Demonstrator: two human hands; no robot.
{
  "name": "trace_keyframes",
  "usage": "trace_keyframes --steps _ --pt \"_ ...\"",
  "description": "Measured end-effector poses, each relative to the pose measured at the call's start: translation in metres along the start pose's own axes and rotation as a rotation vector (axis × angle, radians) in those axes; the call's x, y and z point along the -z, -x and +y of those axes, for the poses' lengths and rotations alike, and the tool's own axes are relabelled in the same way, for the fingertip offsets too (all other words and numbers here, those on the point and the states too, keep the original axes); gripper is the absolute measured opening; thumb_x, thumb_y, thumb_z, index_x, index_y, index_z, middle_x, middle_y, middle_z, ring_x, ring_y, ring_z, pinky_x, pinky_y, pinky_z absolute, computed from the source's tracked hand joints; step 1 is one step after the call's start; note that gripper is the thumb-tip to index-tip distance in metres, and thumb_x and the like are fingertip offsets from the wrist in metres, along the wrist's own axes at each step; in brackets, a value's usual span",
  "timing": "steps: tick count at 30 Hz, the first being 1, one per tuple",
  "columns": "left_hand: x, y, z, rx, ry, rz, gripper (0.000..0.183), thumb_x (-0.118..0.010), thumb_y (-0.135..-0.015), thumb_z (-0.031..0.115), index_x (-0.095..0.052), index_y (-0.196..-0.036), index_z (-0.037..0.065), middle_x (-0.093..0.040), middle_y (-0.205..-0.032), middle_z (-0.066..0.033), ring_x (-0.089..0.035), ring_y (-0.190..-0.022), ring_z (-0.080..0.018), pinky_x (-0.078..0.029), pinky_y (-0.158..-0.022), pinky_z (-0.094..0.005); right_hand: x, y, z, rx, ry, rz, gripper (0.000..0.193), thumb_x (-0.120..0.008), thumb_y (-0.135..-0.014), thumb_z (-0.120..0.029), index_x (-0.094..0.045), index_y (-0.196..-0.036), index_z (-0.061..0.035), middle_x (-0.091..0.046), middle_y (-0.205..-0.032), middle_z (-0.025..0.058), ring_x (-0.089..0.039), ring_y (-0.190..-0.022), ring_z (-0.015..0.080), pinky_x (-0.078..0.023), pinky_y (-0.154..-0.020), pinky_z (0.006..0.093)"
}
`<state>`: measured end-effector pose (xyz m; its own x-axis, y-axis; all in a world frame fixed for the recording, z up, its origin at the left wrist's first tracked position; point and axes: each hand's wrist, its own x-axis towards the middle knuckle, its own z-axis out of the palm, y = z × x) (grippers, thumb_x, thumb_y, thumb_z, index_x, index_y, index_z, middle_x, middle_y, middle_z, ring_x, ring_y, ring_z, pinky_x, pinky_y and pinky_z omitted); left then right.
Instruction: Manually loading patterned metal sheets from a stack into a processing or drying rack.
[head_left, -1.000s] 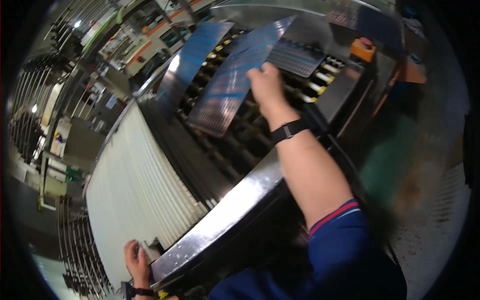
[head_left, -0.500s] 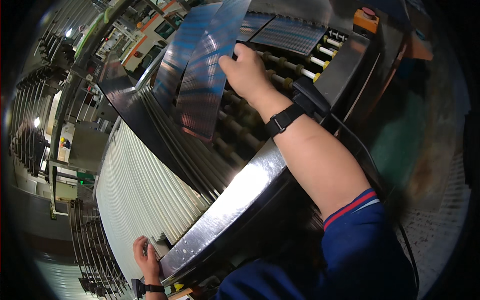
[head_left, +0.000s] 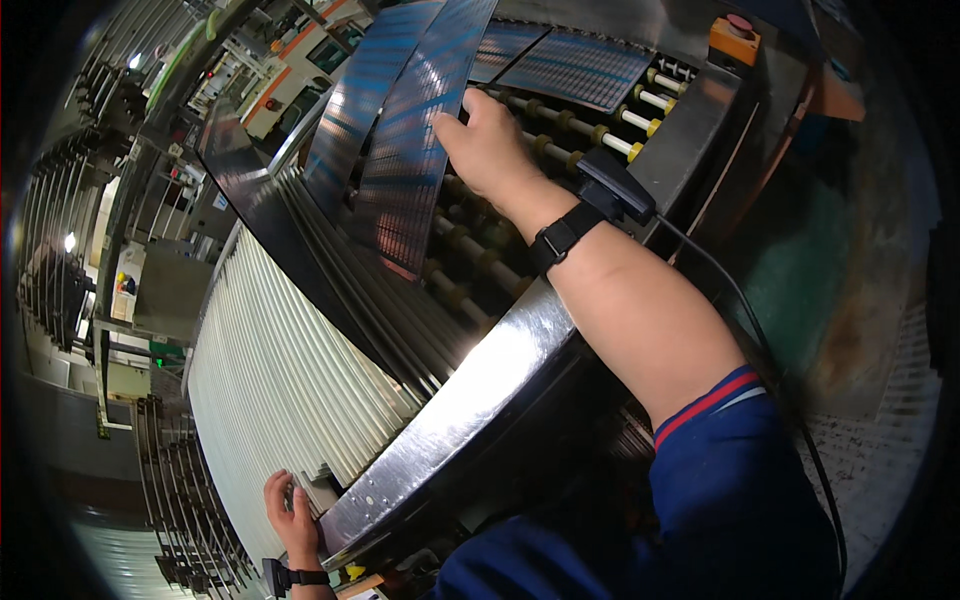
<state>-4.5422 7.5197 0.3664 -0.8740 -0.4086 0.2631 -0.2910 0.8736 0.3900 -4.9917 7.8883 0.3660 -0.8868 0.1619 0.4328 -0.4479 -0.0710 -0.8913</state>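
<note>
My right hand (head_left: 490, 150) grips the right edge of a long thin panel (head_left: 425, 130), with the thumb on its face. This panel is dark, with a copper sheen and blue reflections, and stands tilted above the rollers (head_left: 470, 250). A similar panel (head_left: 360, 100) leans just left of it. Low in the view, my left hand (head_left: 292, 515) is at the near end of a rack of pale upright slats (head_left: 290, 370). Its fingers are bent and apart, with nothing visible in them. Both wrists wear black straps.
More flat panels (head_left: 575, 70) lie on the conveyor at the far side. A shiny metal rail (head_left: 450, 410) borders the near side. An orange box with a red button (head_left: 735, 40) sits at the back right. A black cable (head_left: 740, 300) runs beside my right arm.
My right hand has shifted very slightly left, and the gripped panel's reflections and tilt have changed a little. My left hand stays in place.
</note>
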Motion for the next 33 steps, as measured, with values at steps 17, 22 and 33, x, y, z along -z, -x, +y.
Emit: trace_keyframes --steps 17,22,33 --pt "0.003 0.003 -0.002 0.033 0.091 0.054 0.028 -0.063 -0.091 0.013 -0.063 -0.115 -0.001 -0.059 -0.128 -0.0182 -0.055 -0.122 -0.0337 -0.042 -0.106 -0.0418 0.035 0.068 -0.060 -0.422 -0.132 -0.354 0.023 -0.067 -0.090 -0.011 -0.067 -0.111 -0.0007 -0.071 -0.094 0.0091 -0.066 -0.087 0.0203 -0.052 -0.077 0.0330" --pt "0.002 0.001 -0.004 -0.013 0.120 0.066 0.028 -0.064 -0.090 0.014 -0.063 -0.114 -0.001 -0.059 -0.127 -0.0182 -0.056 -0.122 -0.0344 -0.042 -0.106 -0.0429 0.026 0.072 -0.065 -0.743 -0.058 -0.590 0.020 -0.065 -0.098 -0.013 -0.063 -0.116 -0.0066 -0.068 -0.110 0.0052 -0.065 -0.085 0.0148 -0.055 -0.076 0.0313" --pt "0.003 0.007 -0.016 0.000 0.269 0.080 0.024 -0.063 -0.090 0.008 -0.064 -0.111 -0.001 -0.062 -0.119 -0.0158 -0.059 -0.115 -0.0313 -0.044 -0.103 -0.0394 0.036 0.054 -0.035 -0.656 -0.187 -0.630 0.039 -0.053 -0.101 -0.014 -0.048 -0.139 -0.0078 -0.057 -0.129 0.0080 -0.060 -0.110 0.0236 -0.055 -0.091 0.0438"
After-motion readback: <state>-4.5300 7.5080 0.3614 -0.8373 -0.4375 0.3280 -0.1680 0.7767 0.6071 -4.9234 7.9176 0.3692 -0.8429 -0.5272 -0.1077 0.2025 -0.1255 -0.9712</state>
